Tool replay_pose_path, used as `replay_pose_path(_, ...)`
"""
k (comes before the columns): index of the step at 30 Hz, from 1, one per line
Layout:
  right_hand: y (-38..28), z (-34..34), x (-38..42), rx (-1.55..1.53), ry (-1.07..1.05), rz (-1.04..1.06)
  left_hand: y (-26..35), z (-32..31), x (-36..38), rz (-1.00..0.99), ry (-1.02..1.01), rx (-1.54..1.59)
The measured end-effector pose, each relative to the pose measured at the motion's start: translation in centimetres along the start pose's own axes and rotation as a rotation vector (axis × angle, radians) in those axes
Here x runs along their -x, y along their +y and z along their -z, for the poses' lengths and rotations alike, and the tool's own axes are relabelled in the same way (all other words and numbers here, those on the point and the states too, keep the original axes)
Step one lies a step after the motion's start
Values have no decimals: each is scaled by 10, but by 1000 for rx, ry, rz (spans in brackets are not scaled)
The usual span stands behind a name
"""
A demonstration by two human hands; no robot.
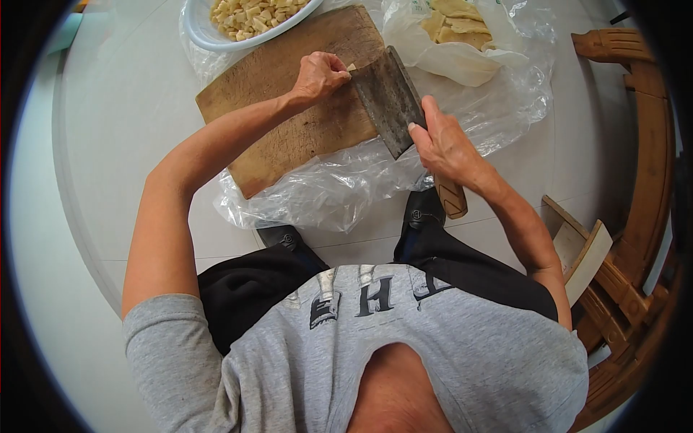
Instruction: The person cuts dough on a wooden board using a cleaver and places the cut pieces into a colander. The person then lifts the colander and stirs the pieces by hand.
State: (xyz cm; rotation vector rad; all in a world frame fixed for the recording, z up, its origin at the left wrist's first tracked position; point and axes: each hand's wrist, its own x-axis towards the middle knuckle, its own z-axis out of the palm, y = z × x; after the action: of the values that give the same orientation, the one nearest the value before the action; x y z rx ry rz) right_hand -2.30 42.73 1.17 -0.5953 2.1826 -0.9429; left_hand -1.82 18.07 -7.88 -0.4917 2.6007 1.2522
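My right hand (446,148) is wrapped round the wooden handle of a broad, dark-bladed cleaver (390,101). The blade lies across the right side of a worn wooden cutting board (267,155), its lower corner past the board's edge. My left hand (322,75) is closed in a pinch over the board, close to the blade's left edge. A small pale piece of food (351,67) shows at its fingertips. Beyond the board, a light blue bowl (249,45) holds many diced pale-yellow pieces (253,16).
A white plastic bag (462,66) with flat yellowish slabs (456,25) lies at the upper right. Clear plastic sheeting (317,191) spreads under the board on the tiled floor (123,137). Carved wooden furniture (646,173) stands along the right side. My shoes (422,209) are close to the sheeting.
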Motion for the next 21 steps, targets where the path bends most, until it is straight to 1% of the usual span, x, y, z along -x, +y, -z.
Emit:
replay_pose_path(3,-11,11,-15,74,-68,70,-2,-1,0,-16,2,-12)
replay_pose_path(6,-18,15,-16,116,-101,29,-2,-6,5,-53,-18,-11)
replay_pose_path(9,4,0,-2,35,-5,114,-3,-7,17,-119,2,-40)
replay_pose_path(10,4,-1,5,16,-10,102,-5,-5,20,-147,13,-56)
replay_pose_path(13,2,1,25,-26,-12,69,-7,16,6,-143,34,-57)
replay_pose_path(14,2,1,30,-26,-15,66,-7,15,1,-173,-3,-17)
replay_pose_path(17,2,2,42,-59,-28,28,5,9,-7,-367,-145,-96)
replay_pose_path(20,5,1,49,-98,-15,27,-3,5,-12,-732,16,-471)
replay_pose_path(21,8,0,49,-111,-7,41,-4,8,-13,-686,-30,-500)
